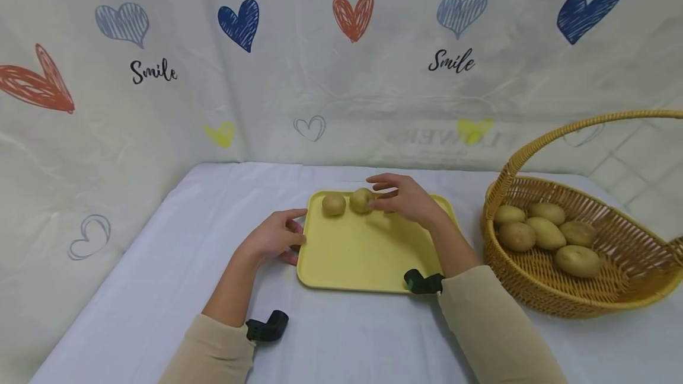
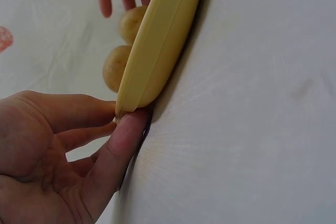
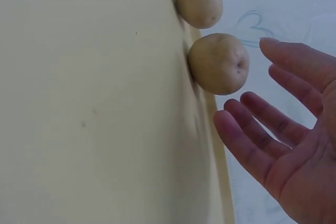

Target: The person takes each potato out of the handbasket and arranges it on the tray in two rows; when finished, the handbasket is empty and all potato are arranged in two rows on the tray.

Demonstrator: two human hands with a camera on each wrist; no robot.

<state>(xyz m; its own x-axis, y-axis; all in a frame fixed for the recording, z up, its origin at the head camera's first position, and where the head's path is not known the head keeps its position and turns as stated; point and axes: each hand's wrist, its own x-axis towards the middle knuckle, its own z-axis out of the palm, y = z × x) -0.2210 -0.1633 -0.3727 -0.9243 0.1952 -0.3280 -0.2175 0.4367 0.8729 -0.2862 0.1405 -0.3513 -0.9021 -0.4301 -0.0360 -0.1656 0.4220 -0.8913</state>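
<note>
Two potatoes stand side by side along the far edge of a yellow tray: a left potato and a right potato. My left hand pinches the tray's left rim between thumb and fingers, as the left wrist view shows close up. Just right of the second potato, my right hand hovers over the far side of the tray with its fingers spread. In the right wrist view a gap separates these fingers from the nearer potato, and the palm holds nothing.
A wicker basket with a tall arched handle stands to the right of the tray, with several potatoes inside. White cloth covers the table. Behind it hangs a white curtain printed with hearts.
</note>
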